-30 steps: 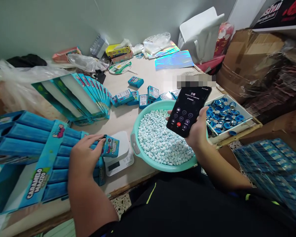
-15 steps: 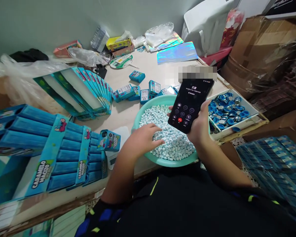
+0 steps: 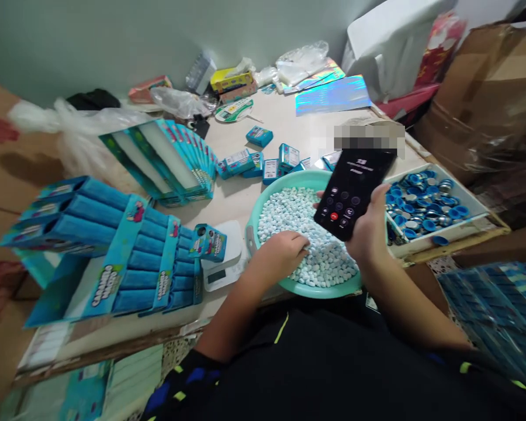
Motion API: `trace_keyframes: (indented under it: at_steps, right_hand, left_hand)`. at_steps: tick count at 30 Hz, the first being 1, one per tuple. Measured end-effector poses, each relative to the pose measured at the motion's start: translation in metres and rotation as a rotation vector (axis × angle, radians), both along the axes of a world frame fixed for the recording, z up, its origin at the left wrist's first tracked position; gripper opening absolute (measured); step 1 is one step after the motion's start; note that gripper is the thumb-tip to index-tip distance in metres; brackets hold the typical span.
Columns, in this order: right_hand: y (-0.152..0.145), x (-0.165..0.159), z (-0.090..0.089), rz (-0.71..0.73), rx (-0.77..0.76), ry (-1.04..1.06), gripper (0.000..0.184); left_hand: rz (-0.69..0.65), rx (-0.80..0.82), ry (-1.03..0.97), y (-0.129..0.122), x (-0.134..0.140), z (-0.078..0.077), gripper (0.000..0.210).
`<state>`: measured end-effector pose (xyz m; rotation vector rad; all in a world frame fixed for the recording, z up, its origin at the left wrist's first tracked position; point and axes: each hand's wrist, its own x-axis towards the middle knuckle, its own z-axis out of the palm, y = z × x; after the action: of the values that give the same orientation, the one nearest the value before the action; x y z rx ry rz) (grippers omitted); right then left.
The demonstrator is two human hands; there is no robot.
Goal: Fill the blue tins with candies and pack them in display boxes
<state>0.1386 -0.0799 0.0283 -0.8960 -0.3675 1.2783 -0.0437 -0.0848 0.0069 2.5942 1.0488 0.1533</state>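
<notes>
A light green basin (image 3: 251, 215) full of small white and pale blue candies (image 3: 284, 213) stands before me at the table edge. My left hand (image 3: 284, 252) is down among the candies, its fingers curled together at their surface; what lies under the fingers is hidden. In my right hand (image 3: 368, 228) is a black smartphone (image 3: 353, 190), tilted above the basin's right side with a call screen lit. Left of the basin, a blue candy box (image 3: 210, 242) sits on a white digital scale (image 3: 228, 269).
Blue display cartons (image 3: 127, 245) packed with boxes fill the left side, with folded blue cartons (image 3: 158, 158) behind. Several small blue boxes (image 3: 259, 135) lie beyond the basin. A white tray of blue caps (image 3: 421, 202) stands at right, near cardboard boxes (image 3: 473, 105).
My left hand has gone from spread fingers above the candies to curled fingers down in them. The phone stays in my right hand. The whole view has shifted slightly.
</notes>
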Motion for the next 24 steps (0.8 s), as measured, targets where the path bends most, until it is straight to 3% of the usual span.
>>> trace_keyframes:
  at_steps: [3, 8, 13, 18, 21, 24]
  right_hand:
    - [0.002, 0.001, -0.005, -0.055, -0.037, -0.036, 0.061]
    - [0.010, 0.004, -0.018, -0.164, 0.011, -0.096, 0.059]
    - [0.010, 0.007, -0.018, -0.182, 0.055, -0.093, 0.060]
    - [0.008, 0.008, -0.014, -0.178, 0.070, -0.042, 0.056]
    - [0.007, 0.007, -0.014, -0.159, 0.062, -0.037, 0.057]
    - [0.007, 0.006, -0.014, -0.154, 0.042, -0.038, 0.057]
  left_hand:
    - [-0.005, 0.035, -0.158, -0.003, -0.016, -0.005, 0.015]
    - [0.170, 0.173, -0.421, 0.001, -0.054, 0.002, 0.013]
    - [0.393, 0.324, -0.412, 0.001, -0.097, 0.025, 0.016]
    - [0.814, 0.485, -0.390, -0.003, -0.147, 0.045, 0.018]
    - [0.939, 0.468, -0.381, 0.000, -0.164, 0.044, 0.021]
    - [0.981, 0.421, -0.404, 0.006, -0.167, 0.035, 0.022]
